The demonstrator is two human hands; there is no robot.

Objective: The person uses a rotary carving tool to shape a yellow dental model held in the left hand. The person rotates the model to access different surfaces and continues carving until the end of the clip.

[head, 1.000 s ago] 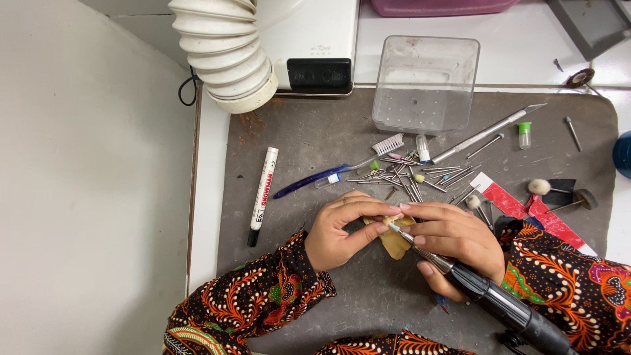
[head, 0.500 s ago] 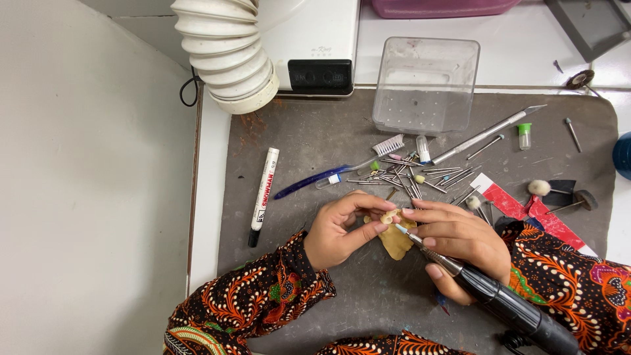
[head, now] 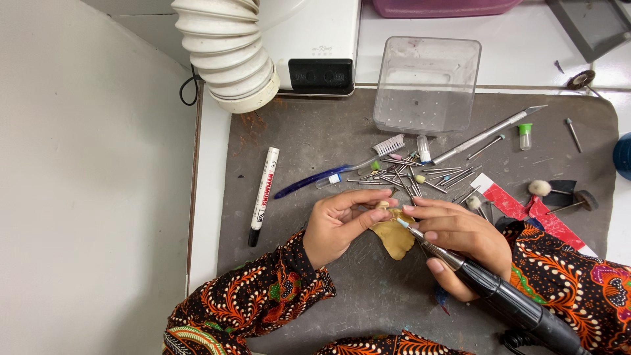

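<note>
My left hand [head: 342, 223] pinches a small tan, fan-shaped piece [head: 393, 239] between thumb and fingers, just above the dark grey mat [head: 296, 131]. My right hand [head: 460, 240] grips a black rotary handpiece [head: 506, 302] like a pen. Its thin metal tip touches the top of the tan piece near my left fingertips. Both sleeves are patterned in orange and black.
Several metal burs [head: 407, 174] lie scattered just beyond my hands, with a blue toothbrush [head: 335, 171], a white marker [head: 264, 196] to the left, a clear plastic box [head: 426, 85], a long metal tool [head: 486, 135], a small green-capped vial [head: 524, 137] and a white suction hose [head: 227, 52].
My hands shifted only slightly; the tan piece has turned a little in my left fingers while the handpiece tip stays against it.
</note>
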